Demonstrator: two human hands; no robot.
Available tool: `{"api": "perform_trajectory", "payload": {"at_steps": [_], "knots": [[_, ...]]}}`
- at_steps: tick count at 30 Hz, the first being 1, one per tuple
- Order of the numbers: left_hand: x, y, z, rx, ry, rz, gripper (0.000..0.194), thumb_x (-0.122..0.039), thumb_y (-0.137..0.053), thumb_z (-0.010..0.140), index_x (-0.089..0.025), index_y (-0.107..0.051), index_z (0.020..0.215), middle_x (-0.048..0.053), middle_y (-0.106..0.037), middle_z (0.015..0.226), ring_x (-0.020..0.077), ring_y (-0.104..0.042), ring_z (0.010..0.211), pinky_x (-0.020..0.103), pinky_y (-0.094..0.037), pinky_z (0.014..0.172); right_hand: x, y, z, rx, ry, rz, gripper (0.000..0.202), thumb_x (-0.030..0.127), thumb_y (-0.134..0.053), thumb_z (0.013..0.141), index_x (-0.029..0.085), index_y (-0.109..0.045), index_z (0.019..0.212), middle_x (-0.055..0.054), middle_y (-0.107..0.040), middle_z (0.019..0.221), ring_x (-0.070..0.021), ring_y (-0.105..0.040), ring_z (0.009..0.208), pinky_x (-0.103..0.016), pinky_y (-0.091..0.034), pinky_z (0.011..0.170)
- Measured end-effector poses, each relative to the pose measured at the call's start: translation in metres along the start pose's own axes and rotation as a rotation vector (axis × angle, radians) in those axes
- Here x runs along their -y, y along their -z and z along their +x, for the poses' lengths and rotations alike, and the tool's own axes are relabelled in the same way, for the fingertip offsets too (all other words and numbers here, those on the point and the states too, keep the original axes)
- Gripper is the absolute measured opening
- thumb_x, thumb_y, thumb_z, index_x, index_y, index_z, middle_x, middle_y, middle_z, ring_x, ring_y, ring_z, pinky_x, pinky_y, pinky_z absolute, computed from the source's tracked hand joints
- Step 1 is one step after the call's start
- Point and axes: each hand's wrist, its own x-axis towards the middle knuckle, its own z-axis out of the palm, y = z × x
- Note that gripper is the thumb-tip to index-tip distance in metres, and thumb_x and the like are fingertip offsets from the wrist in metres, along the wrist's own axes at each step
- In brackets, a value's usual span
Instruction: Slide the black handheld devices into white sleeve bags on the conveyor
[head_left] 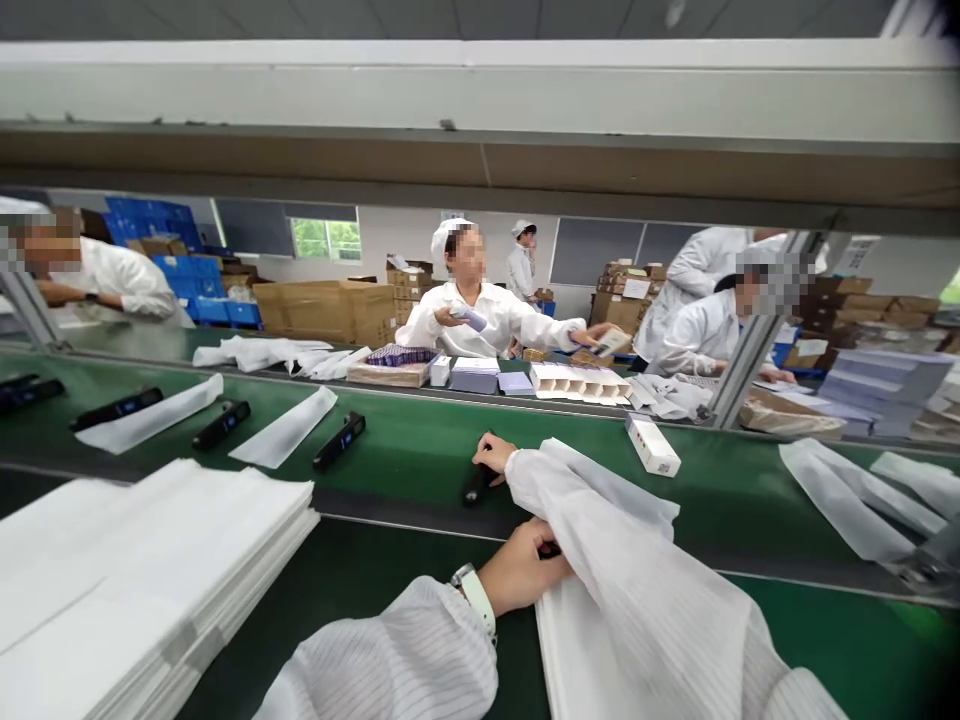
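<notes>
My right hand (pixel 495 454) reaches over the green conveyor belt (pixel 409 450), its fingers closed round a black device (pixel 474 488). Nearer to me, my left hand (pixel 525 568), with a pale watch strap on its wrist, has its fingers curled beside my right sleeve. Something dark shows at its fingertips, too hidden to make out. Just below it lies a stack of white sheets (pixel 581 660), partly covered by the sleeve. A translucent white sleeve bag (pixel 615 485) rests on the belt behind my right forearm.
More black devices (pixel 340 440) and white bags (pixel 285 428) lie on the belt at left. A large white sheet stack (pixel 150 590) fills the lower left. A small white box (pixel 652 445) sits right of centre. Across the belt, a person (pixel 480 315) holds small boxes; metal posts (pixel 761 335) flank the line.
</notes>
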Motion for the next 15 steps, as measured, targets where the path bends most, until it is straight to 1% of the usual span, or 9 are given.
{"api": "perform_trajectory", "payload": {"at_steps": [1, 2, 3, 4, 6, 7, 9, 11, 15], "knots": [[0.001, 0.001, 0.001, -0.003, 0.024, 0.020, 0.026, -0.039, -0.057, 0.071, -0.013, -0.058, 0.075, 0.004, -0.058, 0.078, 0.0160, -0.052, 0.074, 0.025, -0.039, 0.069, -0.008, 0.011, -0.007, -0.005, 0.005, 0.074, 0.020, 0.021, -0.058, 0.063, 0.022, -0.051, 0.081, 0.002, -0.049, 0.069, -0.0116, -0.050, 0.058, -0.028, -0.045, 0.053], [0.002, 0.003, 0.002, -0.009, 0.042, 0.040, 0.028, -0.041, -0.056, 0.071, -0.013, -0.056, 0.070, 0.003, -0.055, 0.072, 0.0135, -0.050, 0.068, 0.024, -0.038, 0.065, -0.015, 0.024, -0.016, -0.014, 0.015, 0.142, 0.028, 0.020, -0.054, 0.066, 0.025, -0.047, 0.093, 0.003, -0.049, 0.070, -0.0103, -0.050, 0.057, -0.027, -0.045, 0.053], [0.003, 0.004, 0.003, -0.012, 0.056, 0.054, 0.030, -0.042, -0.056, 0.071, -0.013, -0.054, 0.067, 0.001, -0.052, 0.067, 0.0114, -0.047, 0.064, 0.023, -0.036, 0.062, -0.023, 0.039, -0.027, -0.028, 0.032, 0.225, 0.039, 0.020, -0.051, 0.069, 0.029, -0.040, 0.105, 0.004, -0.049, 0.072, -0.0094, -0.051, 0.058, -0.026, -0.046, 0.054], [0.003, 0.004, 0.004, -0.011, 0.067, 0.063, 0.031, -0.044, -0.055, 0.071, -0.013, -0.052, 0.066, -0.001, -0.049, 0.064, 0.0098, -0.044, 0.061, 0.022, -0.035, 0.060, -0.031, 0.055, -0.038, -0.040, 0.059, 0.329, 0.052, 0.019, -0.049, 0.070, 0.033, -0.028, 0.116, 0.005, -0.050, 0.074, -0.0090, -0.052, 0.059, -0.026, -0.046, 0.056], [0.001, 0.005, 0.004, -0.019, 0.086, 0.073, 0.033, -0.046, -0.053, 0.071, -0.014, -0.048, 0.067, -0.003, -0.043, 0.062, 0.0080, -0.039, 0.058, 0.020, -0.033, 0.058, -0.043, 0.088, -0.060, -0.034, 0.132, 0.583, 0.075, 0.017, -0.052, 0.069, 0.039, -0.005, 0.123, 0.005, -0.051, 0.077, -0.0098, -0.055, 0.064, -0.028, -0.046, 0.060], [0.000, 0.004, 0.004, -0.028, 0.092, 0.078, 0.033, -0.047, -0.053, 0.071, -0.015, -0.047, 0.067, -0.003, -0.041, 0.062, 0.0077, -0.038, 0.058, 0.020, -0.032, 0.057, -0.047, 0.103, -0.070, -0.016, 0.168, 0.711, 0.082, 0.016, -0.055, 0.067, 0.041, -0.001, 0.123, 0.005, -0.052, 0.078, -0.0108, -0.056, 0.066, -0.030, -0.046, 0.062], [-0.005, 0.003, 0.004, -0.044, 0.095, 0.089, 0.033, -0.048, -0.053, 0.071, -0.016, -0.045, 0.067, -0.004, -0.039, 0.063, 0.0078, -0.037, 0.059, 0.020, -0.031, 0.059, -0.050, 0.127, -0.088, 0.021, 0.216, 0.891, 0.083, 0.016, -0.058, 0.065, 0.043, -0.005, 0.123, 0.004, -0.054, 0.079, -0.0127, -0.057, 0.068, -0.033, -0.046, 0.063], [-0.010, 0.001, 0.004, -0.050, 0.094, 0.100, 0.033, -0.047, -0.053, 0.071, -0.016, -0.045, 0.067, -0.004, -0.037, 0.064, 0.0080, -0.036, 0.060, 0.020, -0.031, 0.059, -0.047, 0.138, -0.101, 0.024, 0.223, 0.924, 0.075, 0.019, -0.057, 0.067, 0.043, -0.011, 0.121, 0.003, -0.055, 0.079, -0.0132, -0.058, 0.067, -0.034, -0.046, 0.062], [-0.019, -0.003, 0.005, -0.045, 0.104, 0.116, 0.032, -0.046, -0.051, 0.073, -0.016, -0.044, 0.068, -0.005, -0.034, 0.061, 0.0068, -0.031, 0.055, 0.018, -0.028, 0.053, -0.032, 0.136, -0.114, 0.004, 0.240, 0.875, 0.071, 0.022, -0.058, 0.066, 0.042, -0.017, 0.120, 0.004, -0.053, 0.074, -0.0145, -0.057, 0.064, -0.035, -0.047, 0.060]]}}
